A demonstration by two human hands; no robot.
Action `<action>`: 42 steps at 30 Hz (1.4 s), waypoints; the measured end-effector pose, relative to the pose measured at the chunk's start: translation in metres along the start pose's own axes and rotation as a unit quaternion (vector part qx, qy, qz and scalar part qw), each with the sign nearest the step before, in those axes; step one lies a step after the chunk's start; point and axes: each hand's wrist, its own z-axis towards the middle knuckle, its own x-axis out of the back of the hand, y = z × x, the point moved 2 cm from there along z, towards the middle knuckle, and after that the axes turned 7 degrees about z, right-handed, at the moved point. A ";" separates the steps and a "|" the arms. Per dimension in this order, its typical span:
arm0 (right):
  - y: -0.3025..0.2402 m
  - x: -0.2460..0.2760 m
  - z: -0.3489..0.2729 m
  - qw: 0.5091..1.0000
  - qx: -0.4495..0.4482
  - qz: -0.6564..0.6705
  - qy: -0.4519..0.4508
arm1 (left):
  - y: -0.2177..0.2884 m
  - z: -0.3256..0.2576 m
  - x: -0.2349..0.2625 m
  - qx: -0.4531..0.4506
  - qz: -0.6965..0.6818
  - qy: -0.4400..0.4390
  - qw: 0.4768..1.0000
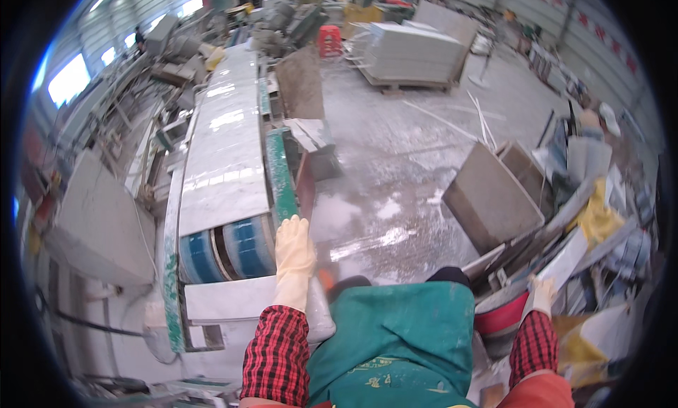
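The person's body below the green apron (395, 337) is cut off, and the clutter at the right is hard to make out. The left hand (294, 247), in a pale rubber glove, lies flat with fingers together on the near end of the green machine rail (280, 175). The rail's long axis runs away from the person, beside a long polished stone slab (222, 147) on blue rollers (244, 247). The right hand (542, 295), gloved, touches stone offcuts (565, 260) above a red tub (498, 322); its grip cannot be told, nor the tub's contents.

Conveyor (226, 147) on left, stacked slabs (413, 51) far ahead, offcuts (494, 196) right
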 end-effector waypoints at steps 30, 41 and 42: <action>-0.276 -0.117 -0.178 0.644 -0.157 0.527 -0.532 | -0.001 0.001 -0.006 -0.053 -0.008 0.012 0.998; -0.280 -0.116 -0.173 0.751 0.112 0.360 -0.542 | 0.153 0.078 -0.028 0.227 -0.526 -0.232 0.786; -0.279 -0.112 -0.173 0.765 0.153 0.354 -0.516 | 0.196 0.094 -0.014 0.293 -0.587 -0.250 0.712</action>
